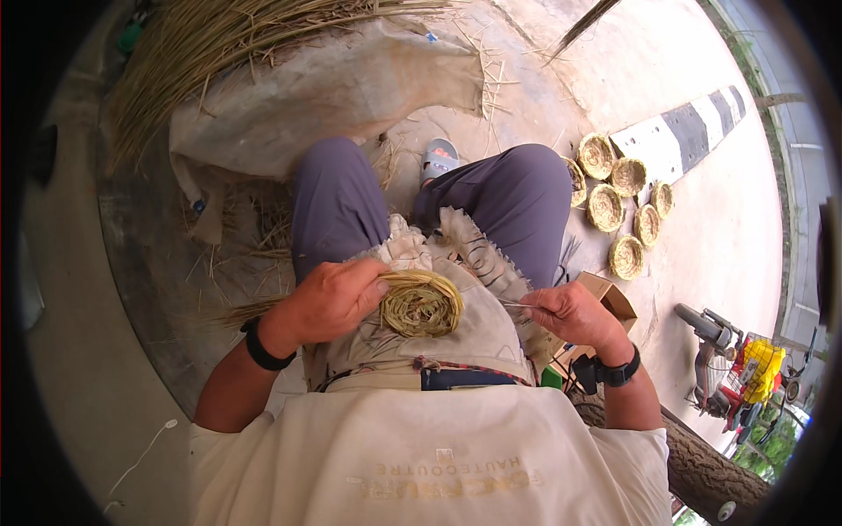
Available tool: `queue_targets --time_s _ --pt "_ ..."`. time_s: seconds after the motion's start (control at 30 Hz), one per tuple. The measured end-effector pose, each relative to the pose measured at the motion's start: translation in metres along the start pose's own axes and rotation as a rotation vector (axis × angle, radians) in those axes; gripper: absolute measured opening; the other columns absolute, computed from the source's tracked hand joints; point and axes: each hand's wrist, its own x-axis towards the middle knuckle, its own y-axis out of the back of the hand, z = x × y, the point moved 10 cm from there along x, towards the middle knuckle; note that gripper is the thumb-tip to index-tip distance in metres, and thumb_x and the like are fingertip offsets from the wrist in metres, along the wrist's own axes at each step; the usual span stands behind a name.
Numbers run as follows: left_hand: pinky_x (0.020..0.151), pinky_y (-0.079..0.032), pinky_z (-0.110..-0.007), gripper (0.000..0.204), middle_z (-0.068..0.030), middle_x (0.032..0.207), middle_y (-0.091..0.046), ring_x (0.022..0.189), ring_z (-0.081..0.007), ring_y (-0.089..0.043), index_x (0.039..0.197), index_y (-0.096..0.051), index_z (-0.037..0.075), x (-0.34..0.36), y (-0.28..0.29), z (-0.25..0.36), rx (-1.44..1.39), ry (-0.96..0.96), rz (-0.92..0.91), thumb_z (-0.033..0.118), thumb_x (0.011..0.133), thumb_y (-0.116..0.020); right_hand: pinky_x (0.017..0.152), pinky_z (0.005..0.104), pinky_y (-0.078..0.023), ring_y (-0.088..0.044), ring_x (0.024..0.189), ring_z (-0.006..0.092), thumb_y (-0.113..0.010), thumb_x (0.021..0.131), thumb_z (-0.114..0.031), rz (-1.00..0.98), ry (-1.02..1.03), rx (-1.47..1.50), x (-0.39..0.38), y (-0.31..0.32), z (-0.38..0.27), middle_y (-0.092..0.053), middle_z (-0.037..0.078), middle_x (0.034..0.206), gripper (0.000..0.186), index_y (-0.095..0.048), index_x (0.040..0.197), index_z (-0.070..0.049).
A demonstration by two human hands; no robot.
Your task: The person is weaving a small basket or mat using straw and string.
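Note:
A round coiled straw basket (421, 304) lies over my lap, its hollow facing up. My left hand (340, 296) is closed on its left rim, thumb along the coil, and loose straw ends (254, 310) trail out to the left from under that wrist. To the right of the basket my right hand (572, 312) pinches a thin pale strand (514, 304) that points toward the basket. Whether the strand joins the basket cannot be made out. Beneath them a light apron (368, 351) covers my lap.
Several finished-looking small straw baskets (605, 208) stand on the ground at the right, beside a black-and-white striped bar (688, 131). A cardboard box (610, 298) sits by my right wrist. Long straw (210, 53) lies on a pale sheet (307, 114) at the far left. A scooter (724, 359) is farther right.

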Motion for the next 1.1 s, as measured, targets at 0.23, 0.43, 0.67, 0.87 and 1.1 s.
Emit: queue_targets --time_s 0.23,0.43,0.67,0.87,1.1 --pt "0.069 -0.054 -0.049 0.016 -0.0237 0.088 -0.069 0.080 -0.0448 -0.069 0.109 -0.064 -0.002 0.017 -0.011 0.018 -0.041 -0.066 0.063 0.012 0.104 -0.064 0.060 0.0338 -0.054 -0.065 0.062 0.0208 -0.068 0.105 -0.016 0.070 -0.055 0.351 -0.018 -0.017 0.028 -0.071 0.006 0.076 0.016 -0.076 0.109 -0.002" --pt "0.068 -0.056 -0.050 0.015 -0.0225 0.087 -0.070 0.078 -0.0434 -0.070 0.107 -0.065 0.001 0.032 -0.011 0.047 0.089 -0.120 -0.027 0.015 0.102 -0.065 0.044 0.0199 -0.022 -0.029 0.048 0.0015 -0.068 0.105 -0.020 0.285 -0.272 1.530 0.043 0.036 0.008 -0.039 -0.012 0.062 0.015 -0.065 0.099 -0.007" --pt "0.070 -0.056 -0.052 0.015 -0.0218 0.082 -0.070 0.080 -0.0431 -0.071 0.108 -0.067 0.004 0.029 -0.007 0.037 0.155 -0.154 -0.048 0.017 0.101 -0.065 0.058 0.0375 -0.053 -0.068 0.066 0.0267 -0.067 0.099 -0.013 0.049 0.630 0.246 0.114 0.022 -0.204 -0.069 0.009 0.078 0.008 -0.069 0.103 -0.007" --pt "0.076 -0.056 -0.046 0.022 -0.0240 0.089 -0.072 0.086 -0.0430 -0.072 0.116 -0.067 0.000 0.026 -0.005 -0.002 -0.129 0.159 -0.093 0.017 0.103 -0.062 0.067 0.0451 -0.058 -0.073 0.079 0.0334 -0.069 0.091 -0.015 -0.333 0.503 -0.167 0.076 -0.054 -0.168 -0.073 0.009 0.088 0.026 -0.071 0.117 -0.014" --pt "0.069 -0.052 -0.049 0.028 -0.0280 0.080 -0.064 0.074 -0.0447 -0.068 0.100 -0.066 -0.003 0.036 -0.004 -0.008 -0.064 0.189 -0.188 0.025 0.101 -0.065 0.072 0.0460 -0.059 -0.073 0.084 0.0347 -0.068 0.098 -0.022 -0.310 0.419 -0.175 0.083 -0.050 -0.152 -0.074 0.011 0.097 0.027 -0.072 0.123 -0.012"
